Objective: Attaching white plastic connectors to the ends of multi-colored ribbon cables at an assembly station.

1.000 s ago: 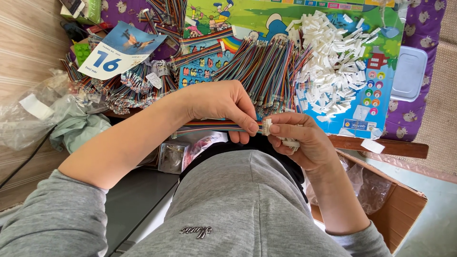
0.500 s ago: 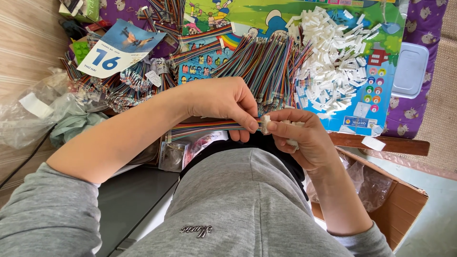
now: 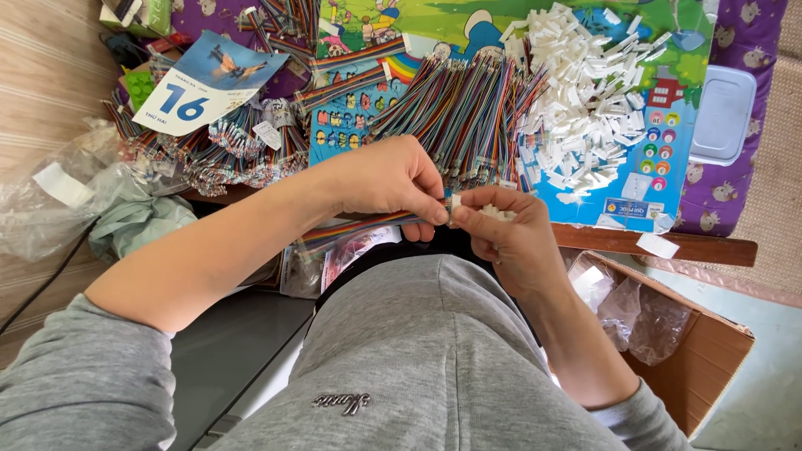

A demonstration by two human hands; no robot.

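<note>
Left hand (image 3: 393, 179): closed in a pinch on the end of a rainbow ribbon cable (image 3: 355, 227), which trails left beneath the wrist
Right hand (image 3: 510, 238): curled shut around several small white connectors (image 3: 499, 214); one is pressed against the cable end
Contact point: both hands are met at the table edge (image 3: 668, 244), above the lap
Behind: a heap of multicoloured wire bundles (image 3: 468, 108) and a pile of white housings (image 3: 585, 108) are laid on a cartoon mat (image 3: 401, 25)
Lower right: an open cardboard box (image 3: 710, 351) is seen
</note>
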